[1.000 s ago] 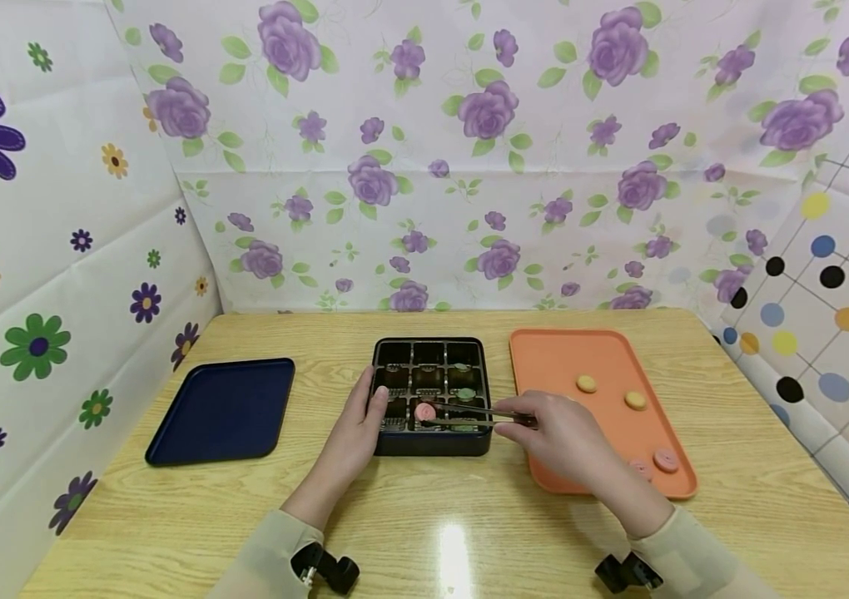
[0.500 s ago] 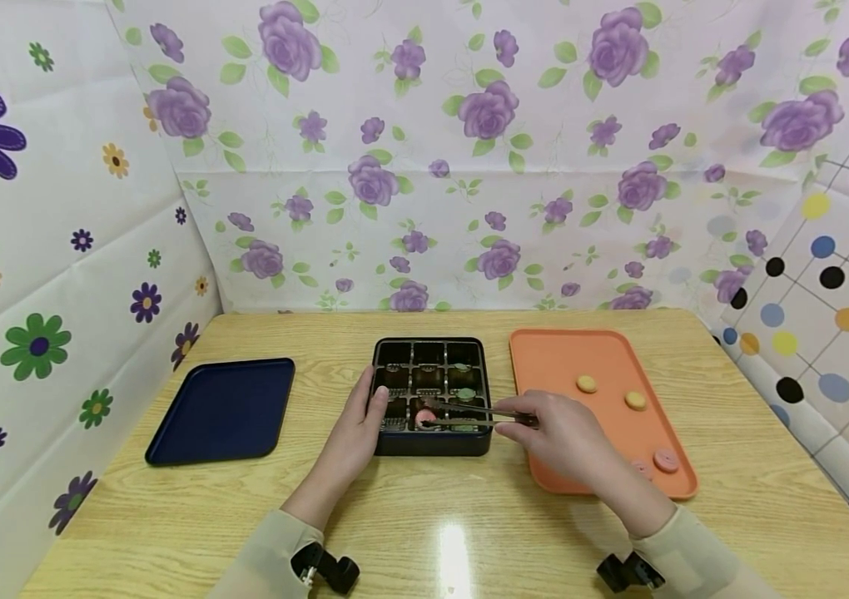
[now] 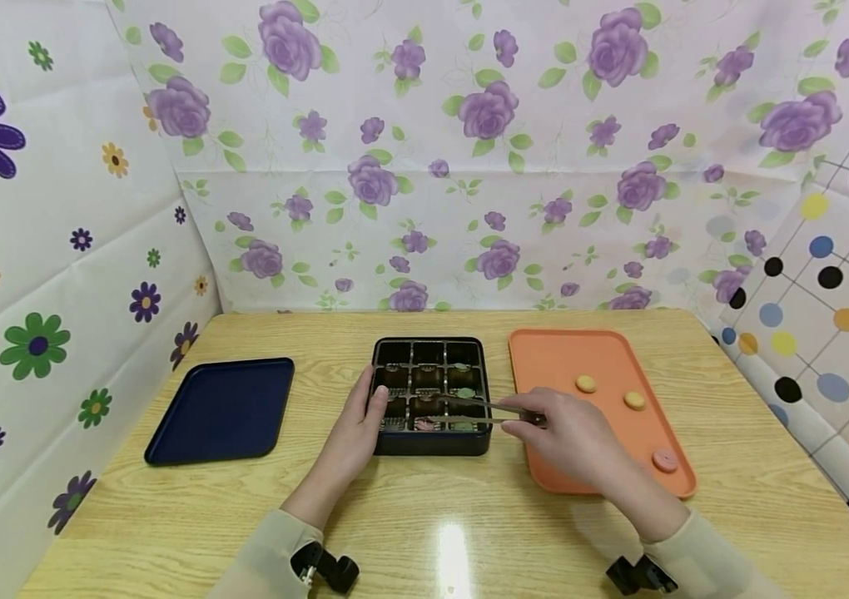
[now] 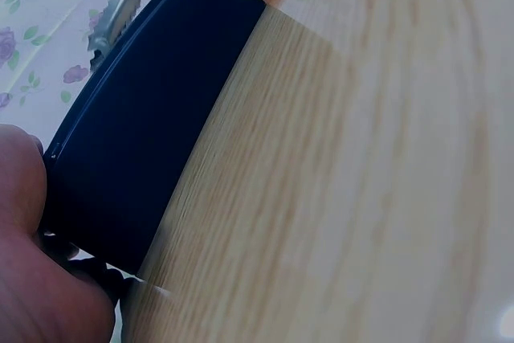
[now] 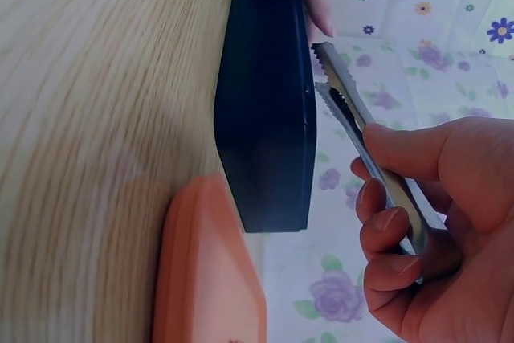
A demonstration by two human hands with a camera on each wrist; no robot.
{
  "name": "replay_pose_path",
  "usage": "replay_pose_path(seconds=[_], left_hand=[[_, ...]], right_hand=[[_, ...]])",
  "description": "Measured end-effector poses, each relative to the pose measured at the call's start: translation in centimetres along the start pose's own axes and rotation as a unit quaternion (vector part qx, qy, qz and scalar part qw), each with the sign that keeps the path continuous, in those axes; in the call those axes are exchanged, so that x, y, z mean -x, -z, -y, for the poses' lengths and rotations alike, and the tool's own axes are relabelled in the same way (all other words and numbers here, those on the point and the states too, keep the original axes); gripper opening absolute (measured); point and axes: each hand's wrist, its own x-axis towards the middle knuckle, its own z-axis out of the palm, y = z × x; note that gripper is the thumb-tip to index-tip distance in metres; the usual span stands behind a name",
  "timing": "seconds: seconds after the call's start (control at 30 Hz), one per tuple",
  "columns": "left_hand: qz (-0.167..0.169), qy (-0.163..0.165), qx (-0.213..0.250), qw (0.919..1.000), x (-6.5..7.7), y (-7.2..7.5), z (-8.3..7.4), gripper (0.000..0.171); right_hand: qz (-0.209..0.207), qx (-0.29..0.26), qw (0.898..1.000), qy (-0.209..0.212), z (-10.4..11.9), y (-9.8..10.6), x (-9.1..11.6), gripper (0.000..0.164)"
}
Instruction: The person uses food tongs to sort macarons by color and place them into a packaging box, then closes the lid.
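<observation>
A black divided box (image 3: 432, 443) sits mid-table, with small compartments in rows. My left hand (image 3: 356, 409) holds its left side, the thumb over the rim. In my right hand (image 3: 565, 431) is a pair of metal tongs (image 5: 405, 206), gripped between thumb and fingers. Their two arms stand apart, tips over the box's front rows. A pink round cookie-like piece (image 3: 426, 424) lies low in the front middle compartment, apparently free of the tongs. Green pieces (image 3: 464, 393) show in the right column. What the darker compartments hold is hard to tell.
An orange tray (image 3: 555, 353) on the right carries two yellow round pieces (image 3: 586, 383) and a visible pink one (image 3: 665, 461); my right forearm covers part of it. A dark blue tray (image 3: 222, 412) lies at the left. Patterned cloth walls surround the wooden table.
The pink piece has dropped from between the tong tips into the front middle compartment. The tongs have spread and shifted slightly right. My left hand stays on the box.
</observation>
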Motion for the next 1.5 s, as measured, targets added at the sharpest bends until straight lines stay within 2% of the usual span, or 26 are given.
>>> replay_pose_path(seconds=[0.17,0.43,0.7,1.07,1.23,1.5], left_hand=[[0.004,-0.002,-0.002,1.0,-0.2,0.0,0.1,0.078],[0.012,0.013,-0.005,0.9998,-0.3,0.1,0.1,0.083],[0.007,0.001,-0.001,1.0,0.1,0.2,-0.6,0.08],[0.006,0.006,-0.002,1.0,-0.1,0.0,-0.2,0.085],[0.014,0.019,-0.001,0.9997,-0.3,0.1,0.0,0.082],[0.008,0.011,0.003,0.9999,0.0,0.0,-0.4,0.074]], right_hand=[[-0.01,0.004,1.0,0.002,-0.4,0.9,0.8,0.031],[-0.027,0.011,0.999,0.021,-1.5,2.5,2.2,0.031],[-0.048,0.008,0.998,0.026,-2.7,4.0,3.5,0.029],[-0.061,0.025,0.998,-0.001,-4.5,5.5,5.4,0.031],[-0.063,0.024,0.998,-0.014,-5.5,6.1,6.1,0.031],[-0.08,0.039,0.996,-0.021,-6.8,6.7,7.3,0.032]])
